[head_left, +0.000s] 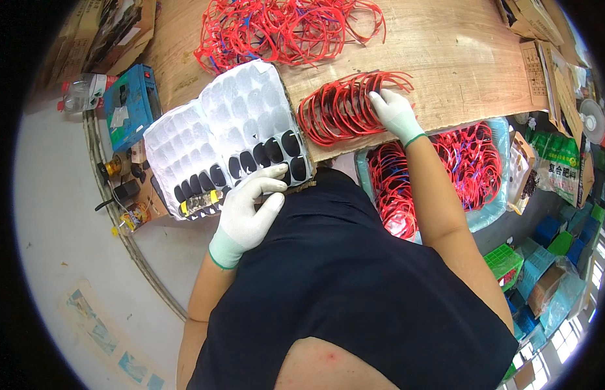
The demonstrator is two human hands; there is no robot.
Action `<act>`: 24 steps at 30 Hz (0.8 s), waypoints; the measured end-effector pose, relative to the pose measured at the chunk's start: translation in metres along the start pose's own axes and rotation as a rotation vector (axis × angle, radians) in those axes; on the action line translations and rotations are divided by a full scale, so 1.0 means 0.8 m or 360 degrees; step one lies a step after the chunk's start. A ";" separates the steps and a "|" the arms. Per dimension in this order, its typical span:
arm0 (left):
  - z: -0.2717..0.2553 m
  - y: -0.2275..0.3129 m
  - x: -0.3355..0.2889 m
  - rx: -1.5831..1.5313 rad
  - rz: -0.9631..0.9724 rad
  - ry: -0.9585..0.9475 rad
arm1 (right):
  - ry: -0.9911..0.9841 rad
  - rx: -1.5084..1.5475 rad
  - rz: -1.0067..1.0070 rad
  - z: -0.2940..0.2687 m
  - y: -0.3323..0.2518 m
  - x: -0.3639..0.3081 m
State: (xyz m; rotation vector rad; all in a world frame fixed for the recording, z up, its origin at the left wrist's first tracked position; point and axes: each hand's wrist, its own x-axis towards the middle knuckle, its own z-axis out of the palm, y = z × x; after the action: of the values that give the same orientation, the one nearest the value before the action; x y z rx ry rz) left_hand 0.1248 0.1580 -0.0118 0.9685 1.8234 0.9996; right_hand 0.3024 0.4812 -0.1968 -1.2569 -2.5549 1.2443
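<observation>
My left hand [244, 211], in a white glove, rests over the near edge of a white moulded tray [208, 123]. Its thumb and fingers are apart, and nothing shows between them. Black oval lenses [273, 151] fill the tray's nearer pockets; the farther pockets hold none. A small yellow and dark strip [201, 203] lies on the tray's near left part. To the right, a row of red glasses frames [338, 110] with dark lenses stands close together on the table. My gloved right hand [397, 116] has its fingertips closed on the frame at the row's right end.
A heap of red frames [276, 29] lies at the far side of the wooden table [445, 52]. Below its right edge, a lined crate [501, 149] holds more. A blue box [130, 107] and plastic bottle [84, 91] are left. Cardboard [556, 78] stands right.
</observation>
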 end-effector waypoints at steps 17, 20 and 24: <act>-0.018 -0.031 -0.043 0.0056 0.0009 0.0104 | 0.0787 -0.0424 -0.0332 -0.012 0.000 -0.006; -0.028 -0.044 -0.058 0.0006 0.0078 0.0132 | 0.0939 -0.0018 -0.0145 -0.004 -0.103 -0.045; -0.057 -0.062 -0.079 -0.0066 0.0197 0.0135 | 0.0700 0.0078 -0.0596 0.060 -0.187 -0.091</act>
State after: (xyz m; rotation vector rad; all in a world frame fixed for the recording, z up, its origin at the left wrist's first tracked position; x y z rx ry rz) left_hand 0.0953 0.0708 -0.0217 1.0375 1.8219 1.1656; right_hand 0.2370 0.3481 -0.1072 -0.8642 -2.2786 0.8394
